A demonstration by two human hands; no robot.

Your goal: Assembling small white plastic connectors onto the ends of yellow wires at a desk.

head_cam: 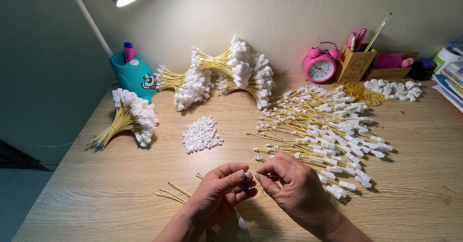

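Head view: your left hand (217,189) and right hand (294,186) meet above the wooden worktop (96,193), the fingers (236,174) of both pinching a small white connector (249,174) on a thin yellow wire (263,175). Just right lies a loose spread of wired connectors (328,131); ahead, a small pile of white housings (201,135); bundled wires (130,119) sit left.

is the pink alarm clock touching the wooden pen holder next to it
Touching, as far as the head view shows: the pink alarm clock sits against the wooden pen holder, no gap visible.
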